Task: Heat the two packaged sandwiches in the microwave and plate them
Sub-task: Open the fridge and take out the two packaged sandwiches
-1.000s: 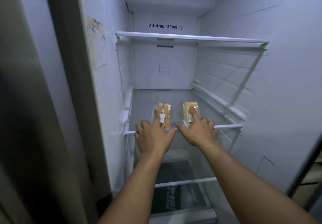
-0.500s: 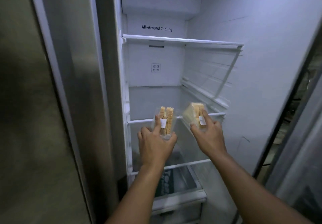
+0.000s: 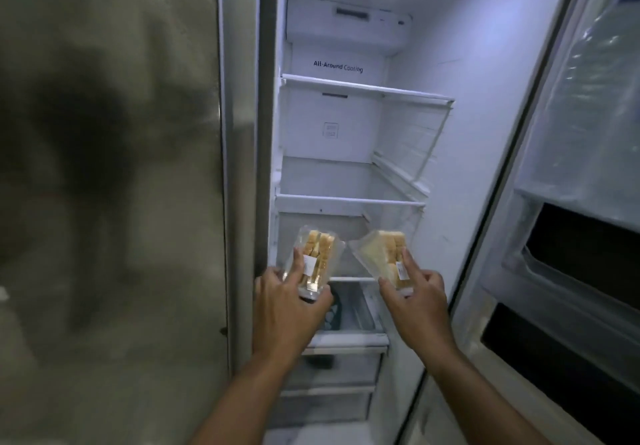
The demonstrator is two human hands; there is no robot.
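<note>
I stand before an open fridge with a packaged sandwich in each hand. My left hand (image 3: 287, 309) grips the left sandwich (image 3: 317, 254), a clear wedge pack with a white label, held upright. My right hand (image 3: 417, 302) holds the right sandwich (image 3: 379, 254), its pack tilted to the left, with the fingers pinching its labelled end. Both packs hang in the air in front of the lower shelves, outside the fridge cavity. No microwave or plate is in view.
The fridge's glass shelves (image 3: 349, 200) stand bare, with drawers (image 3: 332, 368) below. The open fridge door (image 3: 571, 236) with its bins is at my right. A closed steel door (image 3: 104, 202) fills the left.
Both hands have lifted the sandwiches off the middle shelf and drawn them out and down toward me. The view has backed away from the fridge.
</note>
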